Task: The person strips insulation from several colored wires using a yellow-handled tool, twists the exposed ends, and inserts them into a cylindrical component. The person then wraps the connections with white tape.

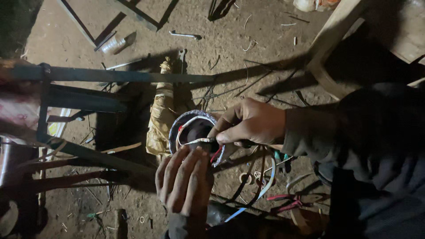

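Centre of frame: I am cupping the round silver housing from below with my left hand, fingers together against its rim. My right hand is pinching the white wire across its opening, fingers clamped. Risk: pulling hard could snap the wire or tear the red lead beneath my fingertips.

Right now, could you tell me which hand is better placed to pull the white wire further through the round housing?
The right hand: its fingertips already pinch the white wire at the rim of the round housing. The left hand cups the housing from below, steadying it.
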